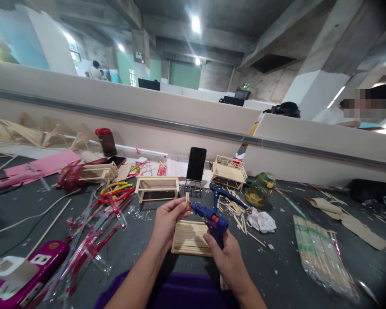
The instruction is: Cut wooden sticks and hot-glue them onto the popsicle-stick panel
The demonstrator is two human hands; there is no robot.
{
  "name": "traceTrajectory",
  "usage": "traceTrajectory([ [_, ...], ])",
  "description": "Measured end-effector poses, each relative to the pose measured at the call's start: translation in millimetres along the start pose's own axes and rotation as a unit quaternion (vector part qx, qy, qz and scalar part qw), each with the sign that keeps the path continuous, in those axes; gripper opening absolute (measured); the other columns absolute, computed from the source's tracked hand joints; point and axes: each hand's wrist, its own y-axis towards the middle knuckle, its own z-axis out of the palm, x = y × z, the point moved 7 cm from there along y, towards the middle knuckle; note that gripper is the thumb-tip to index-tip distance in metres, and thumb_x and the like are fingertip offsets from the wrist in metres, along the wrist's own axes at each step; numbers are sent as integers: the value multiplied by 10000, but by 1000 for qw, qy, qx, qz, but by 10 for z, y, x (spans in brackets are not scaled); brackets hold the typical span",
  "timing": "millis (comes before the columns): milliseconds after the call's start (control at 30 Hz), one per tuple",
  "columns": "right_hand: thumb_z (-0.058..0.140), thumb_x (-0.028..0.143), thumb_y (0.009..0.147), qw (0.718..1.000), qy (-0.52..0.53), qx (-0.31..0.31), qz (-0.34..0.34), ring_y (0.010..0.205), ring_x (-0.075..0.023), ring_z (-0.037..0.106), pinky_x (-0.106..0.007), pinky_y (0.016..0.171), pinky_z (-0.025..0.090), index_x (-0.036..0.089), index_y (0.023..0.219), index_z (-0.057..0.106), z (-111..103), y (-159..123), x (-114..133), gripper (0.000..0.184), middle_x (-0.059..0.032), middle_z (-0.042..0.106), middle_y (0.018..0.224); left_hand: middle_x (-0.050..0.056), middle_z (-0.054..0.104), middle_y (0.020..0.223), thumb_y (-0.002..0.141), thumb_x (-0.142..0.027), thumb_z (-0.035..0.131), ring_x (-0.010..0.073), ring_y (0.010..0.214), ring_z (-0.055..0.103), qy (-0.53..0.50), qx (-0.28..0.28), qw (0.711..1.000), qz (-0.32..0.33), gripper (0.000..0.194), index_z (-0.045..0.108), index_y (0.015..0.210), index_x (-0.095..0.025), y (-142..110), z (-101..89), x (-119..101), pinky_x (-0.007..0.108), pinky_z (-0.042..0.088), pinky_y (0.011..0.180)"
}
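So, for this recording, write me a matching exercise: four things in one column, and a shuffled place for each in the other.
1. Blue plastic glue gun
2. Black rectangular smartphone
3. Pale wooden slatted panel
4. Crumpled whitish paper

A. Propped on a dark wire stand
B. In front of the green translucent bottle
C. Held in the right hand
D. Lying flat, seen between the left hand and right hand

Pairs: 1-C, 2-A, 3-D, 4-B

No wording or number can be made out. The green print on the bag of sticks (323,259) at four o'clock, the round gold label (53,246) on the purple power strip (46,259) at eight, and the lit green sign (246,86) at one are all too small or blurred to read.
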Motion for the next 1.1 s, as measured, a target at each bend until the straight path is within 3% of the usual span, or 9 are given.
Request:
traceTrajectory([
  [400, 577, 386, 832, 998, 43, -17, 41, 842, -209, 618, -281, 791, 467, 164, 987, 636, -21, -18, -131, 278, -73, 681, 901, 108, 744, 768, 644, -152, 763, 160, 693, 699, 22, 10, 1000, 12, 266, 703, 892, -76, 11, -13, -5, 209, 563, 635],
  [533, 611, 383, 812, 982, 164, -59, 68, 615, -138, 566, -231, 598, 461, 160, 971, 633, -90, 20, -127, 275, -29, 653, 733, 121, 743, 814, 645, -187, 769, 177, 737, 702, 34, 26, 999, 5, 297, 699, 911, -74, 9, 7, 30, 219, 562, 661],
  [633, 553, 391, 850, 931, 320, -139, 111, 404, -69, 379, -167, 385, 308, 159, 988, 613, -291, 85, -224, 277, 52, 515, 518, 123, 742, 838, 646, -212, 773, 186, 763, 702, 38, 27, 999, 1, 316, 693, 921, -79, 15, 10, 45, 231, 563, 684],
  [700, 571, 372, 831, 874, 411, -218, 142, 403, -57, 377, -144, 352, 262, 167, 979, 606, -503, 105, -385, 255, 62, 499, 524, 118, 741, 842, 642, -213, 776, 184, 765, 700, 39, 26, 999, -2, 323, 689, 925, -84, 20, 10, 53, 233, 563, 686],
  [800, 635, 270, 750, 785, 505, -301, 195, 504, -65, 500, -136, 391, 364, 158, 933, 605, -797, 77, -715, 217, 25, 588, 680, 114, 739, 855, 646, -204, 775, 170, 751, 695, 42, 34, 998, -8, 322, 685, 932, -87, 24, 19, 74, 228, 565, 676],
  [900, 575, 210, 794, 713, 566, -331, 249, 597, -88, 576, -179, 525, 499, 147, 885, 598, -966, 20, -1024, 113, 6, 602, 710, 113, 735, 875, 656, -196, 770, 164, 752, 690, 45, 47, 998, -19, 314, 683, 939, -89, 23, 35, 104, 231, 568, 671],
  [1000, 502, 190, 872, 657, 597, -357, 290, 567, -73, 568, -188, 560, 524, 145, 829, 573, -1019, -18, -1225, 94, 14, 580, 669, 110, 732, 881, 661, -179, 767, 156, 743, 685, 44, 51, 997, -32, 305, 682, 941, -94, 23, 45, 125, 230, 571, 655],
  [1100, 461, 183, 905, 620, 599, -379, 336, 566, -78, 574, -204, 559, 535, 161, 785, 535, -998, -46, -1330, 142, 15, 575, 665, 110, 731, 874, 665, -154, 760, 150, 727, 681, 40, 46, 997, -40, 290, 681, 937, -94, 30, 39, 130, 222, 571, 626],
])
